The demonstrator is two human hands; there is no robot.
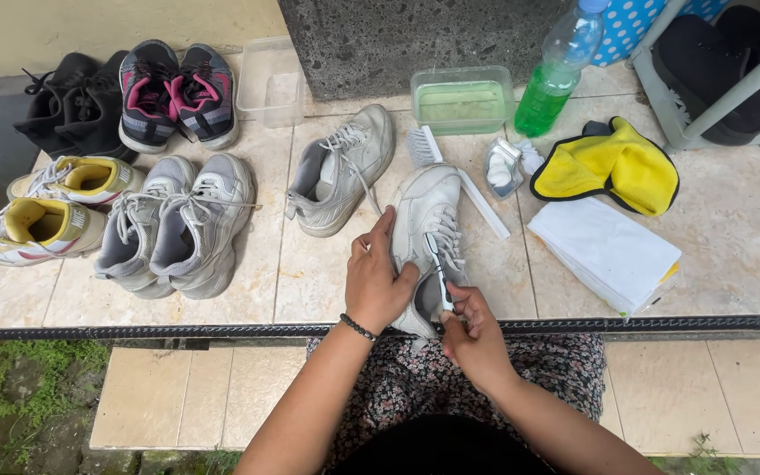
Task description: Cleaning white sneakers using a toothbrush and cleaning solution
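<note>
**Two hands on a white sneaker at the tiled ledge**

Looking down from the head camera, we see our left hand (378, 280) wrapped around the side of a white sneaker (427, 230), thumb up along the collar, fingers clenched on the upper. The sneaker sits toe away from us on the tiled ledge (732, 255), its heel hanging over the front edge, above our lap. Our right hand (474, 336) grasps the handle of a small toothbrush (438, 264); the bristle end lies on the laces, touching the shoe.

Just left of the held sneaker lies its mate, a second white sneaker (342, 171), tilted, laces loose. Further left we note a grey pair (178, 224), then a yellow-lined pair (50, 207), and behind them a pink-and-grey pair (178, 95) and a black pair (72, 104) (partly off the tile).

Right of the held shoe, a white scrub brush (450, 171) lies just beside it. Behind that stands a clear tub of green liquid (462, 101), and next to it a green-filled plastic bottle (560, 75), leaning. An empty clear container (272, 84) sits further left. A yellow cloth (613, 165) with black trim lies near a small crumpled clear bag (503, 165), and a folded white cloth (607, 251) rests nearer the ledge's front edge. A beaded bracelet (359, 328) circles our left wrist.
</note>
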